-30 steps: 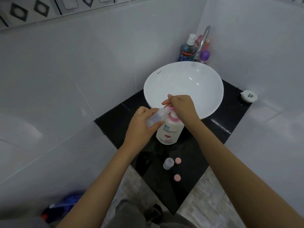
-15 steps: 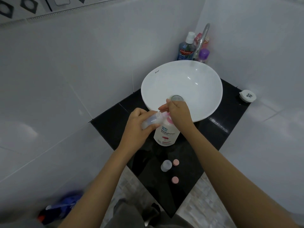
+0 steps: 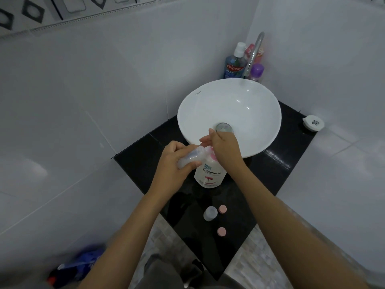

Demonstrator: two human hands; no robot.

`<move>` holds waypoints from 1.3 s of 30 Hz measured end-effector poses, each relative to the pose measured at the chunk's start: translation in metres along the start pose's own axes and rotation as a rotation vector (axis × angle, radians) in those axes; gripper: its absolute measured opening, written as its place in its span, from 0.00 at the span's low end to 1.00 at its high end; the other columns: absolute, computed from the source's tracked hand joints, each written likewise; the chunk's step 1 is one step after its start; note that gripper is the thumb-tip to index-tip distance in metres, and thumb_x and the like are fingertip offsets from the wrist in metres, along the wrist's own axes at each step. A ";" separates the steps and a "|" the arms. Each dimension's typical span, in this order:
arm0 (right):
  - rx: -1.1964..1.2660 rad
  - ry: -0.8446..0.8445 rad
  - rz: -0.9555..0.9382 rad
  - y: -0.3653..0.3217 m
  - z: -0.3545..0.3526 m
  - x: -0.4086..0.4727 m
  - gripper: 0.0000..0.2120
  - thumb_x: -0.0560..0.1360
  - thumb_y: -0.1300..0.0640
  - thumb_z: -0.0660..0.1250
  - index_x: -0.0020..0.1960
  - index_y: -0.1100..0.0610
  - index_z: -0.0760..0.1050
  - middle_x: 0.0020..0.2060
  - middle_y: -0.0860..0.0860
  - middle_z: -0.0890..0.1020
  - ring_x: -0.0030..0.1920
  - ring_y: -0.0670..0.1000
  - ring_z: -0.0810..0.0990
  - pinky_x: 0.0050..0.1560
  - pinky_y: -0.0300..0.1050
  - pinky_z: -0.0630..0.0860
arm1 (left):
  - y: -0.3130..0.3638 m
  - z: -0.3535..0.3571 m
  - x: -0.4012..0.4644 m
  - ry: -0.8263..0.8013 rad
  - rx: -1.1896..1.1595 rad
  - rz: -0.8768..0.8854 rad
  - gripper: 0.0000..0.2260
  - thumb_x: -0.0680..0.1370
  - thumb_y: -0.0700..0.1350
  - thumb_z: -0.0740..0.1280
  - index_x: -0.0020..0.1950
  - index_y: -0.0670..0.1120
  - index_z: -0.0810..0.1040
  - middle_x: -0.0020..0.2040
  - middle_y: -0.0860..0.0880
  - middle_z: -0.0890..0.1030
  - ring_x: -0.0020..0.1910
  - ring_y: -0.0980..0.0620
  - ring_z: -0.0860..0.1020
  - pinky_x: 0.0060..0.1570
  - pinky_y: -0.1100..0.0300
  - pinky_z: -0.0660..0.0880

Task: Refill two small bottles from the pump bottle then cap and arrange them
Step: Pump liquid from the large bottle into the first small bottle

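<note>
A white pump bottle (image 3: 210,174) with a pink pump head stands on the black counter (image 3: 141,161) in front of the basin. My right hand (image 3: 225,147) rests on top of the pump head and covers most of it. My left hand (image 3: 177,163) grips a small clear bottle (image 3: 192,156), tilted with its mouth against the pump spout. A second small clear bottle (image 3: 210,213) stands uncapped nearer to me. Two pink caps lie loose beside it, one (image 3: 222,209) to its right and one (image 3: 221,231) closer to the counter's front corner.
A white bowl basin (image 3: 229,97) sits on the counter with a chrome tap (image 3: 254,53) behind it. A mouthwash bottle (image 3: 234,65) and a purple-capped bottle (image 3: 257,71) stand by the tap. A white round object (image 3: 313,122) lies at the counter's right edge. Tiled walls close both sides.
Both hands stay on the pump bottle and the small bottle. The head camera has tilted, so the scene sits a little lower in view.
</note>
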State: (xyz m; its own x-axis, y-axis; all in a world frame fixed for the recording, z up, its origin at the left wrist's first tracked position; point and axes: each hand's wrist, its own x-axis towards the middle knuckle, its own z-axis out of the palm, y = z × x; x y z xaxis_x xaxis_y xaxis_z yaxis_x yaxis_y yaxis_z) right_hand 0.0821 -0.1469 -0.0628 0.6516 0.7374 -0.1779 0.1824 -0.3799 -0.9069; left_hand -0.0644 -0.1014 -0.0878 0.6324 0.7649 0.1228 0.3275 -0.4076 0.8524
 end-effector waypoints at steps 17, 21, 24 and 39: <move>0.044 0.053 -0.003 0.000 0.001 -0.002 0.20 0.81 0.55 0.55 0.44 0.64 0.82 0.42 0.59 0.85 0.39 0.47 0.80 0.50 0.43 0.75 | -0.005 0.001 0.000 -0.013 -0.042 -0.017 0.19 0.73 0.49 0.71 0.63 0.51 0.77 0.50 0.54 0.72 0.51 0.59 0.71 0.50 0.66 0.70; 0.098 -0.001 0.019 -0.011 -0.008 -0.001 0.20 0.80 0.53 0.58 0.46 0.66 0.82 0.42 0.59 0.85 0.40 0.50 0.81 0.48 0.39 0.76 | 0.001 -0.003 0.000 -0.013 -0.068 0.006 0.19 0.73 0.48 0.71 0.64 0.51 0.76 0.50 0.56 0.71 0.51 0.62 0.71 0.48 0.68 0.70; 0.120 0.027 0.014 -0.013 -0.009 0.000 0.20 0.81 0.54 0.57 0.45 0.66 0.82 0.39 0.57 0.84 0.39 0.50 0.82 0.49 0.36 0.77 | 0.002 -0.005 0.002 -0.010 -0.068 0.007 0.19 0.73 0.49 0.71 0.64 0.51 0.76 0.49 0.59 0.71 0.51 0.62 0.71 0.49 0.68 0.71; 0.071 0.065 -0.035 -0.012 -0.008 -0.004 0.20 0.80 0.54 0.57 0.45 0.66 0.82 0.41 0.59 0.85 0.38 0.48 0.82 0.49 0.39 0.76 | 0.005 -0.006 0.000 -0.021 -0.094 -0.008 0.20 0.73 0.48 0.71 0.64 0.50 0.76 0.51 0.54 0.72 0.51 0.59 0.72 0.48 0.68 0.71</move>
State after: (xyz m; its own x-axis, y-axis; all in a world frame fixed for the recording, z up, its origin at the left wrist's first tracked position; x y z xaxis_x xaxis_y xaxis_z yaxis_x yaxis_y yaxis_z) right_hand 0.0838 -0.1497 -0.0481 0.6924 0.7111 -0.1224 0.1549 -0.3122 -0.9373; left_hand -0.0666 -0.1008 -0.0805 0.6448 0.7570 0.1057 0.2661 -0.3519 0.8974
